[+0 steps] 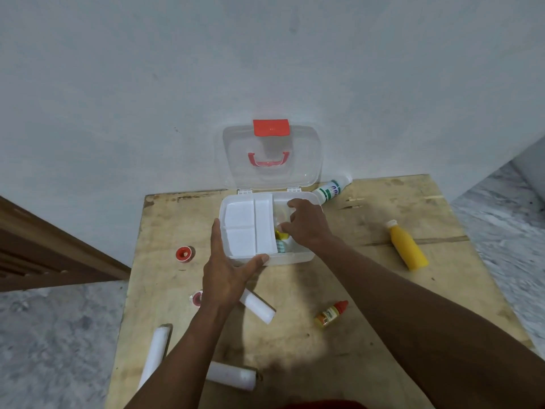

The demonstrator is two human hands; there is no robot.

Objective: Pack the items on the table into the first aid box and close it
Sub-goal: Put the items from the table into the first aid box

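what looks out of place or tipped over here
Nothing looks spilled or broken. Three bottles lie on their sides on the table: the yellow bottle, the small red-capped bottle, and the white and green bottle, which sits behind the first aid box.

Dim, flat indoor light, brighter patch on the counter [298,284] toward its front edge, soft shadow just left of that patch, faint sheen on the clear lid [298,160], grey wall [265,54] grainy, mild softness overall, wide-angle bowing at the frame edges.
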